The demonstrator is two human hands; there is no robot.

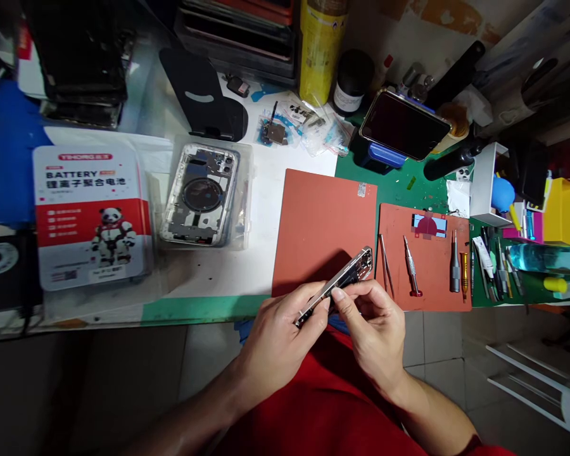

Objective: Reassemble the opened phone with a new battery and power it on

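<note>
An opened phone (338, 282), its metal frame and inner parts showing, is tilted on edge above the near side of the red-brown mat (325, 221). My left hand (285, 335) is closed around its lower left end, thumb along the near side. My right hand (377, 329) pinches at the phone's inner side with thumb and forefinger; whether a small part lies between those fingertips is hidden. Just right of the phone lie tweezers (386, 266) and a screwdriver (411, 266) on a smaller mat (427, 278).
A phone back housing (199, 193) lies in a clear case on the left, beside a battery box (92, 215). Another phone (405, 123) leans on a blue stand (384, 155). A yellow spray can (320, 57) stands at the back. Several tools and a bottle (548, 258) line the right.
</note>
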